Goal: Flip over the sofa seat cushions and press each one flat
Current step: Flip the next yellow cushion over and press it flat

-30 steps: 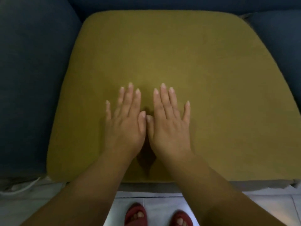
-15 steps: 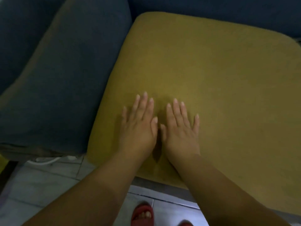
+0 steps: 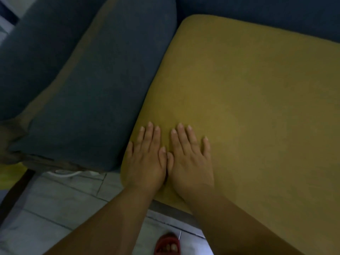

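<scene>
A mustard-yellow seat cushion (image 3: 248,100) fills the right half of the view, lying flat on the sofa. My left hand (image 3: 145,159) and my right hand (image 3: 189,159) press palm-down side by side on its front left corner, fingers straight, thumbs touching. To the left lies a dark blue seat cushion (image 3: 95,92) with a tan band along its left side.
The blue sofa back (image 3: 266,13) runs behind the cushions. The blue armrest (image 3: 36,52) is at far left. A white cable (image 3: 71,173) lies on the tiled floor (image 3: 55,208) under the sofa's front edge. My foot in a red sandal (image 3: 167,245) stands below.
The view has swung left, bringing the blue cushion into sight. Both hands slid from the yellow cushion's front middle to its front left corner, staying flat.
</scene>
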A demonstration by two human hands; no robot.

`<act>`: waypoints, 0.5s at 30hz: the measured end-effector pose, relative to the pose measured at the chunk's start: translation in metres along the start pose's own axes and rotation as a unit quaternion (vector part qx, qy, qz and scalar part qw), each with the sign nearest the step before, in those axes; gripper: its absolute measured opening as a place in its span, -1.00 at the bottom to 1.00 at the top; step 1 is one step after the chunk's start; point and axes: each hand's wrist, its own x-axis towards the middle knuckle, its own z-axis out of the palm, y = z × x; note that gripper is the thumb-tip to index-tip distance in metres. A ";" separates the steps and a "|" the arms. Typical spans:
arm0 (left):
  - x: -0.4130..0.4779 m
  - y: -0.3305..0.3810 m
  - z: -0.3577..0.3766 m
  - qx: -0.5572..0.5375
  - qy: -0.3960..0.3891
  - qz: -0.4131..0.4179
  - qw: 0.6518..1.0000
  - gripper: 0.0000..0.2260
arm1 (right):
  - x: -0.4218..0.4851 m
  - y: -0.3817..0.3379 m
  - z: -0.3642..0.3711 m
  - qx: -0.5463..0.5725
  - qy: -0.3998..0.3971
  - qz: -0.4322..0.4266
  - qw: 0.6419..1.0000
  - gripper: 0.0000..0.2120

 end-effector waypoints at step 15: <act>-0.058 0.093 0.006 0.045 -0.008 0.162 0.986 -0.47 | -0.081 0.092 -0.032 -0.020 0.033 0.051 0.998 -0.42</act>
